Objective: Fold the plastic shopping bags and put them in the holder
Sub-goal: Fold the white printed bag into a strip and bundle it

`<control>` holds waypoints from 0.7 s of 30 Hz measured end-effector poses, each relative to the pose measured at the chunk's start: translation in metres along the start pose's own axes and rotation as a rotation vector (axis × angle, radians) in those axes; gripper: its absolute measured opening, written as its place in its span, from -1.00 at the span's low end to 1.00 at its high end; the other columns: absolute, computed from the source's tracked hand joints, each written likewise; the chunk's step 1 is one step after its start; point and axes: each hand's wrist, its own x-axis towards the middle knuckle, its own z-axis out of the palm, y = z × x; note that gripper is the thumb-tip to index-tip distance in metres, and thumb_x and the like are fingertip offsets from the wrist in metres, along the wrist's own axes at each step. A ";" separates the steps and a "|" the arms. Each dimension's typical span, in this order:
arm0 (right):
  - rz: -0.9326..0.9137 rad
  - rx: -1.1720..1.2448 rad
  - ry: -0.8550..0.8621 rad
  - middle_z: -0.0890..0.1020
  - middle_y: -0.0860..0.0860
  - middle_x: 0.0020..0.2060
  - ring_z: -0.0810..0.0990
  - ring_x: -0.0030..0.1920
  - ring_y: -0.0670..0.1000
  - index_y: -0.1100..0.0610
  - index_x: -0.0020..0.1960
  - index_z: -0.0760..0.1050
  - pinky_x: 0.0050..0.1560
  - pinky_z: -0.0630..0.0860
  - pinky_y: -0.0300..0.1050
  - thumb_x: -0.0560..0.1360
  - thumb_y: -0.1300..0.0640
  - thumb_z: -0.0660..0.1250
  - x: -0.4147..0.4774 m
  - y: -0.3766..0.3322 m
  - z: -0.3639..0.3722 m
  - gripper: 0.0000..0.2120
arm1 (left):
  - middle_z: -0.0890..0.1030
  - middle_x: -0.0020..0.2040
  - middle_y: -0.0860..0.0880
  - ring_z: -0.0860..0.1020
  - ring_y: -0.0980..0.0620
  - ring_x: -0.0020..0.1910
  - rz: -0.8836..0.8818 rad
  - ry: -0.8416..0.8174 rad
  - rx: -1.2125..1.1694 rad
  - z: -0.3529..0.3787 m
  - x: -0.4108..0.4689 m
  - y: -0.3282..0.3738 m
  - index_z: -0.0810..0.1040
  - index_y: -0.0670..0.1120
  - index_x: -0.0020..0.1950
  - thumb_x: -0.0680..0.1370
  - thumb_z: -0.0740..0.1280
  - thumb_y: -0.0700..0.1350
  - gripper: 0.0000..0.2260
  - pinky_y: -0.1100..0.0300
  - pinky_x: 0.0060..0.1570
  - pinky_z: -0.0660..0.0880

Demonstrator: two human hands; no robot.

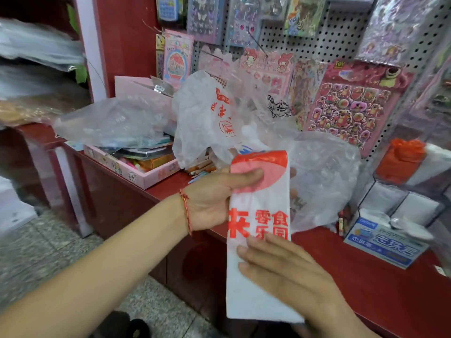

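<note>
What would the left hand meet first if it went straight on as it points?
Beyond the folded bag the left hand grips, probably the crumpled clear bag on the counter; depth unclear.
</note>
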 end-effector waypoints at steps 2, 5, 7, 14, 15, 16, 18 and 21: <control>0.179 0.225 0.050 0.56 -0.03 0.24 0.50 0.28 -0.03 0.11 0.20 0.57 0.31 0.39 -0.10 0.61 0.16 0.11 -0.001 0.004 -0.003 -0.70 | 0.55 0.18 -0.26 0.59 -0.16 0.07 0.041 0.037 -0.005 -0.010 0.008 -0.010 0.47 -0.28 0.26 0.47 0.26 -0.21 -0.63 -0.10 0.17 0.47; 0.495 0.541 -0.030 0.66 -0.17 -0.04 0.60 0.00 -0.21 0.08 0.01 0.65 0.04 0.50 -0.31 0.49 0.22 0.31 0.004 0.012 -0.007 -0.82 | 0.67 -0.10 -0.13 0.66 -0.02 -0.18 -0.016 0.138 -0.050 -0.012 0.022 -0.028 0.63 -0.19 -0.02 0.50 0.23 -0.24 -0.82 0.04 -0.04 0.57; 0.721 0.624 -0.155 0.57 -0.18 -0.32 0.47 -0.28 -0.28 0.13 -0.20 0.58 -0.24 0.40 -0.39 0.43 0.15 0.33 0.010 0.022 -0.007 -0.92 | 0.67 -0.19 -0.08 0.64 0.03 -0.26 -0.119 0.129 0.006 -0.017 0.028 -0.049 0.62 -0.15 -0.10 0.55 0.21 -0.20 -0.81 0.15 -0.14 0.59; 1.105 0.977 -0.111 0.65 0.03 -0.29 0.60 -0.29 -0.09 0.31 -0.07 0.57 -0.28 0.52 -0.29 0.41 0.36 0.39 0.015 0.046 -0.001 -0.90 | 0.66 -0.05 -0.12 0.65 0.01 -0.12 -0.249 -0.061 -0.005 -0.017 0.030 -0.062 0.56 -0.20 0.08 0.41 0.26 0.03 -0.62 0.15 -0.02 0.57; 1.133 1.031 -0.086 0.67 0.03 -0.27 0.63 -0.27 -0.08 0.29 -0.07 0.59 -0.26 0.54 -0.27 0.40 0.39 0.39 0.016 0.046 0.001 -0.87 | 0.64 -0.02 -0.14 0.64 0.00 -0.10 -0.231 -0.090 0.024 -0.018 0.030 -0.064 0.55 -0.22 0.09 0.43 0.30 -0.03 -0.66 0.14 0.00 0.56; 1.149 1.053 -0.066 0.68 0.02 -0.27 0.64 -0.26 -0.09 0.26 -0.07 0.60 -0.26 0.55 -0.27 0.39 0.41 0.38 0.016 0.046 0.002 -0.85 | 0.63 -0.01 -0.15 0.64 -0.01 -0.10 -0.204 -0.083 0.063 -0.019 0.030 -0.065 0.54 -0.24 0.10 0.43 0.34 -0.14 -0.71 0.13 0.00 0.56; 1.169 1.055 -0.029 0.68 0.00 -0.29 0.64 -0.28 -0.10 0.24 -0.09 0.60 -0.28 0.55 -0.28 0.39 0.43 0.38 0.016 0.044 0.003 -0.84 | 0.63 -0.03 -0.16 0.64 -0.01 -0.12 -0.177 -0.049 0.098 -0.021 0.030 -0.068 0.54 -0.26 0.09 0.41 0.35 -0.27 -0.74 0.14 -0.05 0.58; 1.216 0.990 0.152 0.68 0.04 -0.30 0.64 -0.32 -0.09 0.22 -0.07 0.55 -0.32 0.55 -0.26 0.40 0.39 0.40 0.013 0.044 0.002 -0.84 | 0.67 -0.10 -0.11 0.65 0.02 -0.17 -0.163 0.023 0.076 -0.022 0.034 -0.070 0.55 -0.24 0.07 0.45 0.26 -0.27 -0.79 0.18 -0.13 0.61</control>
